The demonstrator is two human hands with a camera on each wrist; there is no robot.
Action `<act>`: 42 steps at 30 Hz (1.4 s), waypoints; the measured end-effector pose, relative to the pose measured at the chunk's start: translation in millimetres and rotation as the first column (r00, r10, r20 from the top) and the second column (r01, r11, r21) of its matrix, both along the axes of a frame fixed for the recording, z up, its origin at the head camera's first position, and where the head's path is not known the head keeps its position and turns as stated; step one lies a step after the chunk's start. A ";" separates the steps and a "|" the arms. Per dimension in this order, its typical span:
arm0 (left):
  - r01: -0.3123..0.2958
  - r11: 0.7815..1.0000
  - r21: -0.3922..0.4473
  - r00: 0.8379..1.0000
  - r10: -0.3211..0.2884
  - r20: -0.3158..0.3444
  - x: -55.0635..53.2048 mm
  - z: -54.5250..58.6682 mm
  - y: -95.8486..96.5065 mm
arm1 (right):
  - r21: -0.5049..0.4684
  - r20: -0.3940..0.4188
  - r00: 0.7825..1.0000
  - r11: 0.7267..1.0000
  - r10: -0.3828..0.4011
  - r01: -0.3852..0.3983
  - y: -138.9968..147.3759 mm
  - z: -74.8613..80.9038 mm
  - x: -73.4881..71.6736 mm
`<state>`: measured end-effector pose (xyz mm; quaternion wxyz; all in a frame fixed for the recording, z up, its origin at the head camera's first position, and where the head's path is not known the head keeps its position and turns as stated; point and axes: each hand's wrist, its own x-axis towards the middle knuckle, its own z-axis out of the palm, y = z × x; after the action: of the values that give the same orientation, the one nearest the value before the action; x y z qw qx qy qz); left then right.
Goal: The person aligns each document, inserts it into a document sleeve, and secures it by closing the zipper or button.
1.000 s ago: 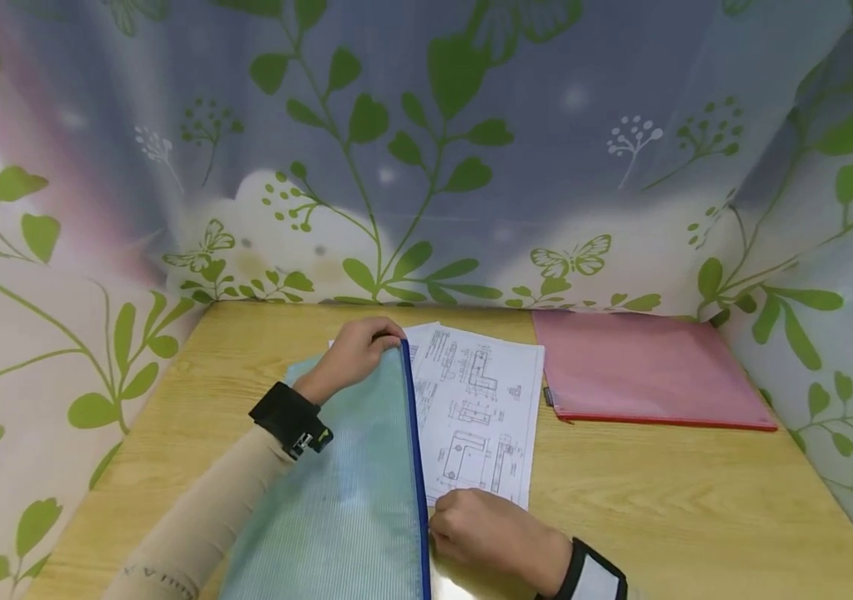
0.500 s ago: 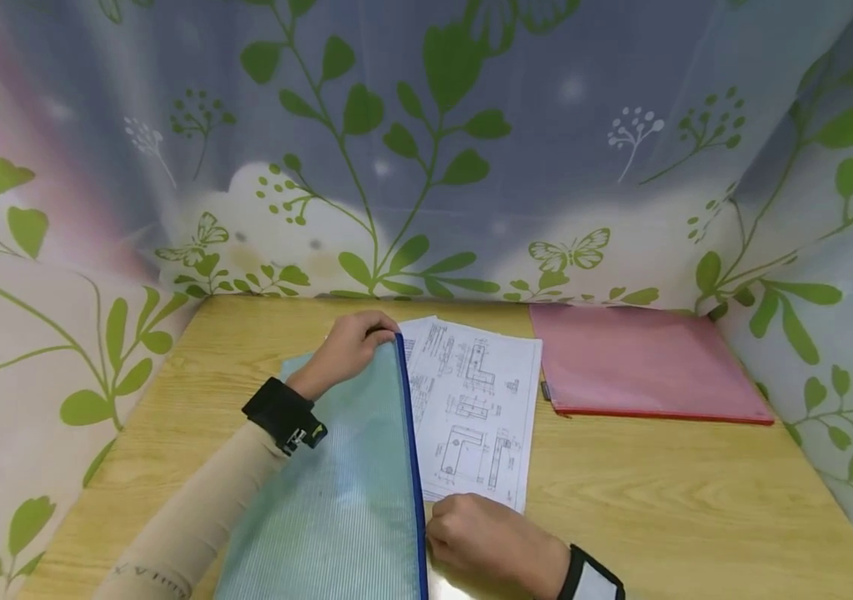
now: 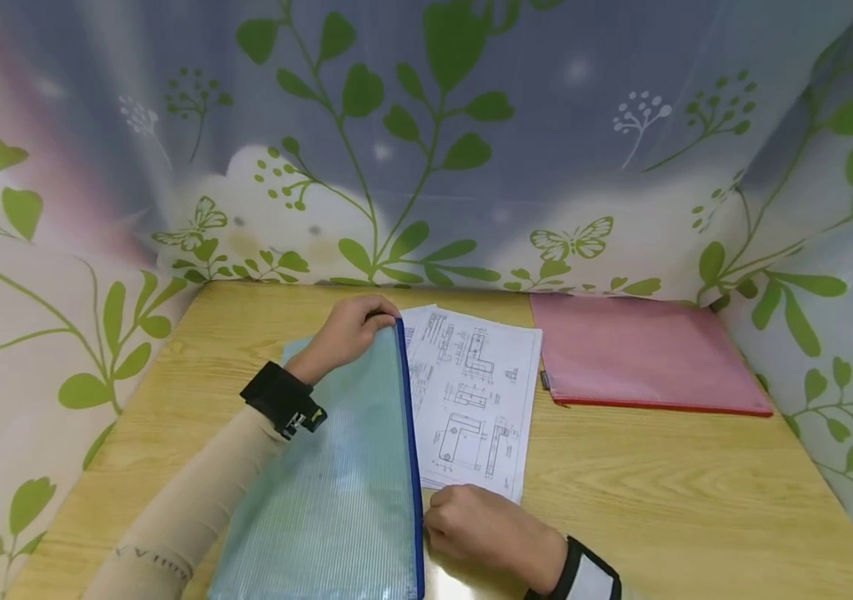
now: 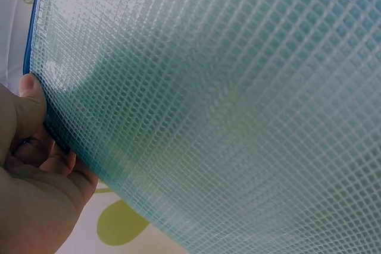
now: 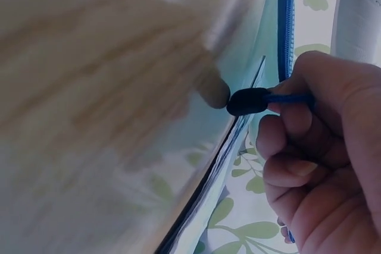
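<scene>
A teal mesh zip pouch (image 3: 336, 483) is held slanting over the table, its blue zip edge (image 3: 408, 408) facing right. At the far corner my left hand (image 3: 347, 332) pinches the pouch between thumb and fingers; the left wrist view shows the thumb (image 4: 31, 90) on the blue edging. Beside the nearer part of the zip, my right hand (image 3: 482, 529) has its fingers curled. It grips the blue cord of a zipper pull (image 5: 249, 102), whose black tip sticks out past the fingers in the right wrist view. The slider itself is hidden.
Printed sheets with technical drawings (image 3: 482, 392) lie right of the pouch, partly under its edge. A pink zip pouch (image 3: 636, 354) with a red zip lies at the back right of the wooden table (image 3: 666, 500). Leaf-patterned cloth (image 3: 426, 192) surrounds the table.
My right hand has shifted slightly toward me along the zip. My left hand keeps its grip on the far corner. The head view has tilted a little downward.
</scene>
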<state>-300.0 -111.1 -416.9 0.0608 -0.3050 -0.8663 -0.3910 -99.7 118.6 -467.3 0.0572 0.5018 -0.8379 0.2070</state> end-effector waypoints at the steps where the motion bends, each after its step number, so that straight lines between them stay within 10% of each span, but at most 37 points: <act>1: 0.001 1.000 0.000 1.000 -0.001 0.000 -0.3 0.8 0.1 | 0.004 -0.003 1.000 1.000 0.003 -0.003 0.5 -0.1 -0.4; 42: -0.005 1.000 0.008 1.000 0.005 -0.008 -6.5 4.6 3.3 | 0.023 0.145 0.987 0.997 0.066 -0.070 1.5 5.1 15.3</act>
<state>-306.6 -107.8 -412.4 0.0664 -0.3043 -0.8652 -0.3930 -84.3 120.1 -462.2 -0.0178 0.5144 -0.8252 0.2328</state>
